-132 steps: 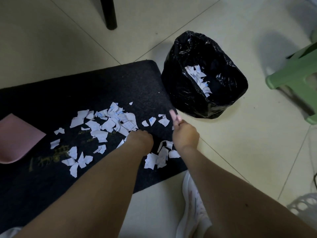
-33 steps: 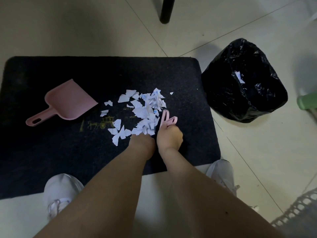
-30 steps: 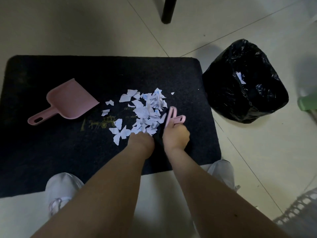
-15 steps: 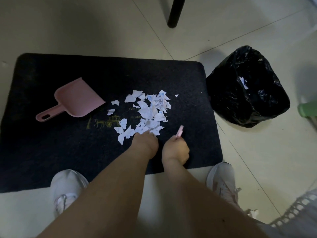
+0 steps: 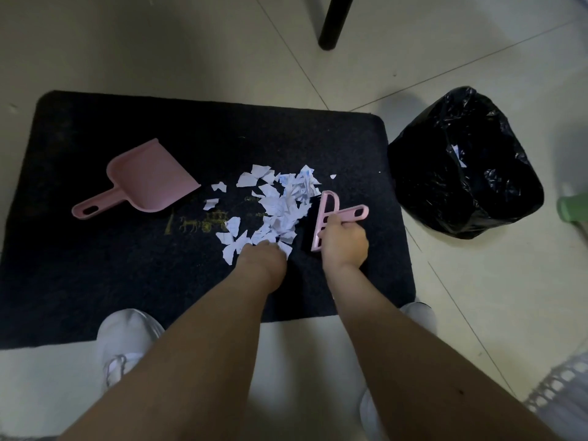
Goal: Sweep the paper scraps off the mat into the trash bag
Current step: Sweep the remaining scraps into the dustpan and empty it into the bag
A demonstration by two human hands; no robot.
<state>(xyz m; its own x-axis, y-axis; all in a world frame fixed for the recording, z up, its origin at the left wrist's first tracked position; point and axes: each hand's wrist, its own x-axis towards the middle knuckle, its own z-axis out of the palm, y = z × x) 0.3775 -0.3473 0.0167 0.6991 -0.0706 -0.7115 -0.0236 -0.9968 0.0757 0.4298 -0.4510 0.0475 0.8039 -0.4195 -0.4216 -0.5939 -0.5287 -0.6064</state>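
Scraps [image 5: 280,208] heaped mid-mat [image 5: 95,265], bag [image 5: 461,173] off its right edge, dustpan [image 5: 149,179] left of heap. Right hand [image 5: 345,246] fingers curled round brush [image 5: 327,218], bristles at heap's right. Left hand [image 5: 262,257] on heap's near edge, fingers hidden. Gathering step; next needs dustpan brought to the heap.

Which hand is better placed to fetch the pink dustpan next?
Probably the left. The left hand rests on the paper scraps, nearer the dustpan lying off to that side on the mat. The right hand already grips the brush.
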